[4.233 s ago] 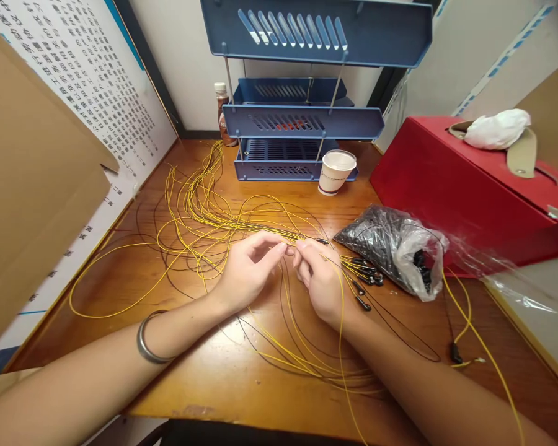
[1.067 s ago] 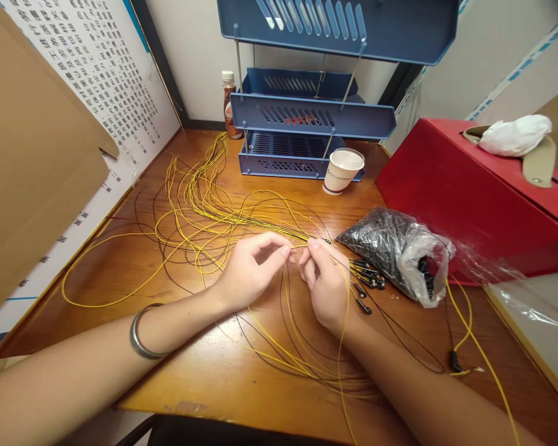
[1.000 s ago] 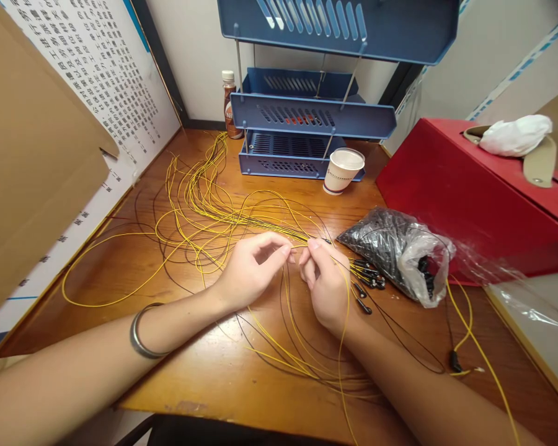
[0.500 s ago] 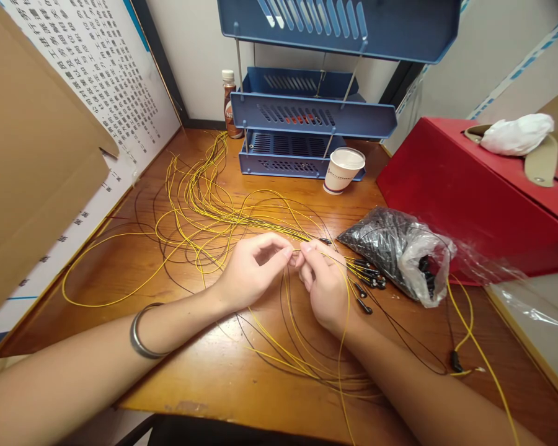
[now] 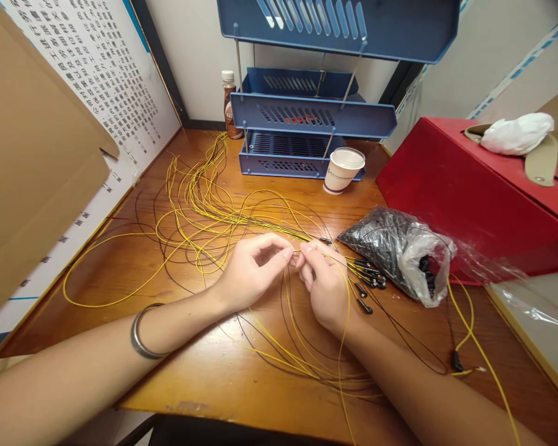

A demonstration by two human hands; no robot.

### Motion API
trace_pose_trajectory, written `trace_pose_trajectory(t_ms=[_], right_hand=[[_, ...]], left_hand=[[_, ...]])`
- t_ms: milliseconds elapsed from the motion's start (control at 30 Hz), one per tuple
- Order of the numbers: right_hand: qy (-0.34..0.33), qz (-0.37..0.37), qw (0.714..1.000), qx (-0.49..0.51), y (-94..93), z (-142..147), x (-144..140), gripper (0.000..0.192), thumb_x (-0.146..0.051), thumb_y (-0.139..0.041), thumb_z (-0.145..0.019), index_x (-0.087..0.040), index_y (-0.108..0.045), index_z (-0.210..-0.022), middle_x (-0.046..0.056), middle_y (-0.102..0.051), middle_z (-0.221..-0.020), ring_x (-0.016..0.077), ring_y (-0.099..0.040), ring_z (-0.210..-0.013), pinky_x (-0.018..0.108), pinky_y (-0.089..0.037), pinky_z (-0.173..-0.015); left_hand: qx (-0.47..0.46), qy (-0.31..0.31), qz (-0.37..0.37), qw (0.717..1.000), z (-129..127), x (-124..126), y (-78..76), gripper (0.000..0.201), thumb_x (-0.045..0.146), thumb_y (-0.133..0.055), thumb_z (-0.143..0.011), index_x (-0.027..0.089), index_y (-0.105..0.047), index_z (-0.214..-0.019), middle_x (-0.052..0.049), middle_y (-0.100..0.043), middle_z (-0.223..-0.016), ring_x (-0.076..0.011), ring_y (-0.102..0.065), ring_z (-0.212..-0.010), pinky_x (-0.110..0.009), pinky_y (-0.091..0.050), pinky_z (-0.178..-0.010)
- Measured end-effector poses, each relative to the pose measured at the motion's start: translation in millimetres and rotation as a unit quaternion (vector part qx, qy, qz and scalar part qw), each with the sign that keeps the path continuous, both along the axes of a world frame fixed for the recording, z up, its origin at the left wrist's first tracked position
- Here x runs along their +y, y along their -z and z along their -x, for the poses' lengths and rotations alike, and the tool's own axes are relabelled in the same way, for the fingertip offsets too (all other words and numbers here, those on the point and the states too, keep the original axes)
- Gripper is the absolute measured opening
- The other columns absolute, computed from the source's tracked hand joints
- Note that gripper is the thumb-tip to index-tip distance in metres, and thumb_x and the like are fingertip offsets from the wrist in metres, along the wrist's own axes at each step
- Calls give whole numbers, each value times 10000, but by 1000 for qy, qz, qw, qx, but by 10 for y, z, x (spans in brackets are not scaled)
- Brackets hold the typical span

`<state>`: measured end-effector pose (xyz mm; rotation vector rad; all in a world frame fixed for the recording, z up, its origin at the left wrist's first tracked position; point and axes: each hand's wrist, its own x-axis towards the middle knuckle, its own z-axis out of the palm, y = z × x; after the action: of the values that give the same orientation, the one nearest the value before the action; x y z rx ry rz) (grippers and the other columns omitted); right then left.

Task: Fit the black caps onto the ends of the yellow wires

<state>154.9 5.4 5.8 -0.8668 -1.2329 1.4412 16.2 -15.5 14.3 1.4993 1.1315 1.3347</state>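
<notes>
Over the middle of the wooden desk (image 5: 204, 371), my left hand (image 5: 251, 269) and my right hand (image 5: 325, 282) meet fingertip to fingertip. Both pinch a thin yellow wire (image 5: 340, 322) that trails down past my right wrist. Whether a small part sits between the fingertips is hidden. A tangle of yellow and dark wires (image 5: 199, 204) spreads to the left and behind the hands. Wire ends with small black caps (image 5: 366, 279) lie just right of my right hand. A plastic bag of black caps (image 5: 390, 251) lies beyond them.
A blue three-tier letter tray (image 5: 307, 118) stands at the back, with a paper cup (image 5: 343, 170) and a small brown bottle (image 5: 229, 102) beside it. A red box (image 5: 474, 192) fills the right side. Cardboard (image 5: 32, 186) and a printed sheet (image 5: 102, 80) lean on the left.
My right thumb and forefinger have shifted slightly left and closed onto my left fingertips. The view has tilted up a little since the earliest frame. The wires on the desk lie as before.
</notes>
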Motion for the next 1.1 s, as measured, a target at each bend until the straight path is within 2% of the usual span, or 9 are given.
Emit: trace_pose_trajectory(t_ms=[567,1100], right_hand=[[-2,-30,999,-11,46,-14,2,346,-365,-589,-913,-211,-544,-607,-95,-342,-437,80,-265,-409,269,-278,-480],[-5,-45,999,-19,83,-33,8,347,-333,-557,-942,-214,-527,-618,-94,-333,-445,88,-258,-425,276,-253,-490]], left_hand=[[-5,0,-4,1000,2,-3,25,123,211,-632,-896,146,-676,-801,-29,-716,-755,-118,-670,-732,-214,-522,-627],[-5,0,-15,1000,-1,7,26,110,173,-632,-894,148,-686,-802,-2,-694,-708,-97,-642,-690,-214,-518,-658]])
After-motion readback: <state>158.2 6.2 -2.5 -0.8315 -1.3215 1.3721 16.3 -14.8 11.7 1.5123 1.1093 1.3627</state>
